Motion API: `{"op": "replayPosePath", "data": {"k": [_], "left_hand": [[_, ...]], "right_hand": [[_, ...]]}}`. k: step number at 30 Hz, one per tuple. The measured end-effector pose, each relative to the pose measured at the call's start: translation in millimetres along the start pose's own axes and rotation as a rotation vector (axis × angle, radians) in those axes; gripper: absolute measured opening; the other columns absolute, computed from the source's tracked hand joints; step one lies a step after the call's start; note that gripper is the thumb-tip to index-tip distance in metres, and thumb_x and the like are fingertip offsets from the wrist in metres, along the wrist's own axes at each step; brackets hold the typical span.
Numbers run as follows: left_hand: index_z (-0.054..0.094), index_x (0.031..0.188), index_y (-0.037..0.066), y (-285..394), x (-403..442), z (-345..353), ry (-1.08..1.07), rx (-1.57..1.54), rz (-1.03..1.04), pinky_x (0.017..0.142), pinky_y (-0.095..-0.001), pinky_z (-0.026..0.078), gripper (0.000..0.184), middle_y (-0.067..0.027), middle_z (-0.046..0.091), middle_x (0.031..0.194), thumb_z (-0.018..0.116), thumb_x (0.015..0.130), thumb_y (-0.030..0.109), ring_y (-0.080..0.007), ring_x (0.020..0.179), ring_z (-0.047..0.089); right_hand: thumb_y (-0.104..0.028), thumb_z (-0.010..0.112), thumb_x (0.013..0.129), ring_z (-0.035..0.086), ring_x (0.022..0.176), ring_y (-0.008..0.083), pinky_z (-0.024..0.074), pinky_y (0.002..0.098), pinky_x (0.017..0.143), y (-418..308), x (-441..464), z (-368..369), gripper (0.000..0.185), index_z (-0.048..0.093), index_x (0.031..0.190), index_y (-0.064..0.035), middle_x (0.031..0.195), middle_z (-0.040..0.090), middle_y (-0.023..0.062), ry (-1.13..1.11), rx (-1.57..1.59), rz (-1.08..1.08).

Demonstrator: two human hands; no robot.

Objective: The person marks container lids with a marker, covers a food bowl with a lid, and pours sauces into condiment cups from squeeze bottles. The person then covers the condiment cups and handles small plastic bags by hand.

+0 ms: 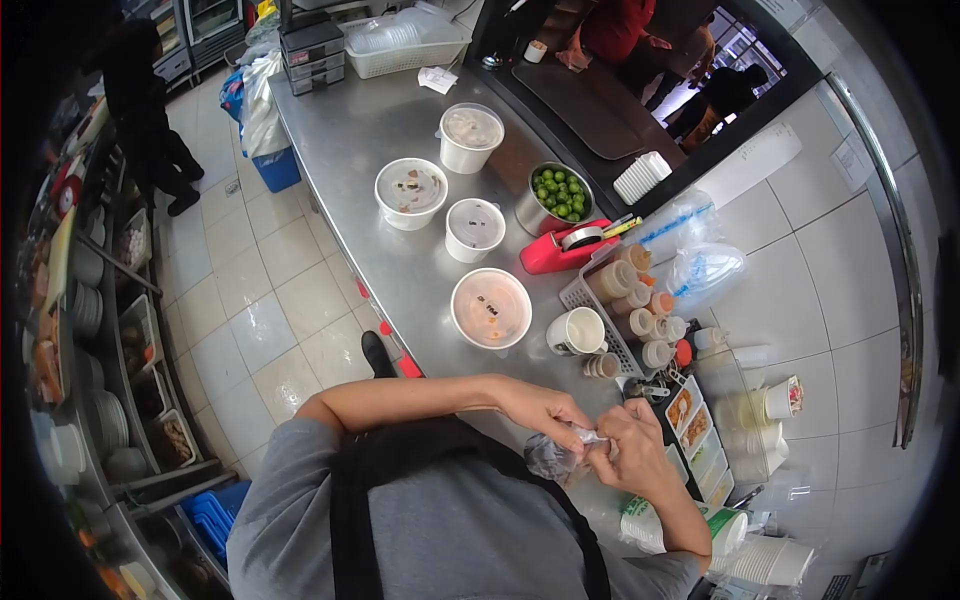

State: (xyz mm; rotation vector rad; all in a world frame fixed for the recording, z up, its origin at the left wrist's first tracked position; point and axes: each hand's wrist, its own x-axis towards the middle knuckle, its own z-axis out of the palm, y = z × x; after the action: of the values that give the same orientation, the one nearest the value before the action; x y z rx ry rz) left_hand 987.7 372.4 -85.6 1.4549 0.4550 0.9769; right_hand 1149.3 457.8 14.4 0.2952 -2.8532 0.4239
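Observation:
Just in front of my body, both hands work on a small clear plastic bag (553, 457) with something dark or greyish inside. My left hand (545, 410) is closed on the gathered neck of the bag, fingers pinched. My right hand (632, 442) grips the bag's top from the other side, its fingers curled. Parts of the neck are hidden behind my fingers. Beyond my hands, a lidded round tub (491, 308) with orange-red contents stands on the steel counter (375, 262). A white mug (576, 331) is close by.
More lidded white tubs (411, 192) stand farther back. A metal pot of green limes (560, 193) and a red tape dispenser (568, 249) are to their right. A basket of sauce bottles (625, 285) lines the wall. Another person (145, 110) stands at the far left.

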Motion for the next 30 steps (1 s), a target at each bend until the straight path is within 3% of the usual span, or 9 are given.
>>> {"op": "replayPosePath", "data": {"k": [4, 7, 10, 13, 16, 19, 23, 26, 30], "left_hand": [[0.062, 0.101, 0.000, -5.3, -0.7, 8.2, 0.010, -0.054, 0.085, 0.073, -0.0272, 0.044, 0.029, -0.0050, 0.065, 0.088, 0.054, 0.092, 0.027, -0.0089, 0.080, 0.057], [0.063, 0.100, 0.001, -20.4, -5.3, -1.6, 0.037, 0.055, 0.021, 0.078, -0.0310, 0.044, 0.029, -0.0094, 0.064, 0.095, 0.056, 0.090, 0.027, -0.0170, 0.088, 0.058], [0.061, 0.106, 0.002, -66.0, -6.7, -22.4, 0.076, 0.571, -0.074, 0.084, -0.0355, 0.042, 0.032, -0.0134, 0.060, 0.106, 0.060, 0.086, 0.027, -0.0273, 0.099, 0.056], [0.057, 0.113, 0.003, -105.7, -13.6, -31.8, 0.294, 0.856, -0.115, 0.088, -0.0387, 0.040, 0.039, -0.0154, 0.055, 0.114, 0.063, 0.082, 0.026, -0.0332, 0.106, 0.051], [0.054, 0.116, 0.004, -115.2, -28.9, -32.0, 0.586, 1.058, -0.129, 0.089, -0.0391, 0.041, 0.041, -0.0142, 0.054, 0.114, 0.063, 0.081, 0.024, -0.0322, 0.106, 0.052], [0.055, 0.114, 0.004, -102.6, -48.5, -38.4, 0.533, 0.778, -0.111, 0.090, -0.0402, 0.041, 0.039, -0.0146, 0.054, 0.114, 0.063, 0.081, 0.023, -0.0321, 0.106, 0.052], [0.055, 0.114, 0.004, -72.3, -68.0, -25.4, 0.491, 0.675, -0.170, 0.091, -0.0408, 0.042, 0.037, -0.0149, 0.055, 0.113, 0.061, 0.083, 0.024, -0.0316, 0.106, 0.053], [0.056, 0.113, 0.004, -65.5, -79.3, -14.4, 0.407, 0.635, -0.112, 0.090, -0.0409, 0.042, 0.036, -0.0148, 0.056, 0.112, 0.060, 0.084, 0.024, -0.0316, 0.106, 0.053], [0.056, 0.113, 0.004, -54.4, -112.3, -5.9, 0.283, 0.708, -0.101, 0.088, -0.0409, 0.043, 0.036, -0.0139, 0.056, 0.113, 0.059, 0.084, 0.026, -0.0316, 0.106, 0.053]], "right_hand": [[0.000, 0.062, 0.060, 0.048, 0.052, 0.0249, 0.0386, 0.0359, 0.067, -6.4, 1.5, -7.0, 0.025, 0.047, 0.080, -0.0047, 0.067, 0.053, 0.0053, -0.003, -0.022, 0.018], [-0.001, 0.060, 0.063, 0.050, 0.057, 0.0269, 0.0389, 0.0364, 0.068, -0.8, 4.7, 4.0, 0.020, 0.048, 0.079, -0.0046, 0.070, 0.051, 0.0071, -0.067, 0.077, 0.155], [-0.002, 0.058, 0.067, 0.051, 0.064, 0.0293, 0.0405, 0.0382, 0.067, 20.9, -6.3, 45.2, 0.018, 0.049, 0.082, -0.0048, 0.076, 0.050, 0.0092, -0.167, 0.058, 0.202], [-0.002, 0.056, 0.070, 0.053, 0.081, 0.0331, 0.0420, 0.0421, 0.072, 35.4, -14.7, 80.0, 0.017, 0.051, 0.086, -0.0054, 0.088, 0.051, 0.0130, -0.232, 0.032, 0.341], [-0.003, 0.058, 0.071, 0.058, 0.081, 0.0332, 0.0457, 0.0420, 0.069, 45.9, -26.2, 97.0, 0.019, 0.054, 0.090, -0.0049, 0.092, 0.053, 0.0120, -0.197, -0.095, 0.472], [-0.007, 0.060, 0.072, 0.061, 0.079, 0.0329, 0.0473, 0.0428, 0.067, 63.1, -55.3, 101.6, 0.018, 0.059, 0.090, -0.0068, 0.090, 0.058, 0.0122, -0.126, -0.276, 0.765], [-0.018, 0.064, 0.071, 0.062, 0.083, 0.0352, 0.0495, 0.0450, 0.069, 72.3, -109.5, 116.3, 0.018, 0.064, 0.083, -0.0060, 0.088, 0.062, 0.0171, -0.462, -0.514, 1.244], [-0.020, 0.064, 0.071, 0.062, 0.083, 0.0364, 0.0499, 0.0451, 0.070, 77.9, -163.9, 175.0, 0.018, 0.064, 0.084, -0.0068, 0.089, 0.063, 0.0185, -0.367, -0.528, 1.254], [-0.025, 0.067, 0.069, 0.062, 0.086, 0.0361, 0.0492, 0.0467, 0.073, 65.8, -160.6, 179.4, 0.025, 0.064, 0.084, -0.0052, 0.090, 0.064, 0.0190, -0.187, -0.400, 1.457]]}}
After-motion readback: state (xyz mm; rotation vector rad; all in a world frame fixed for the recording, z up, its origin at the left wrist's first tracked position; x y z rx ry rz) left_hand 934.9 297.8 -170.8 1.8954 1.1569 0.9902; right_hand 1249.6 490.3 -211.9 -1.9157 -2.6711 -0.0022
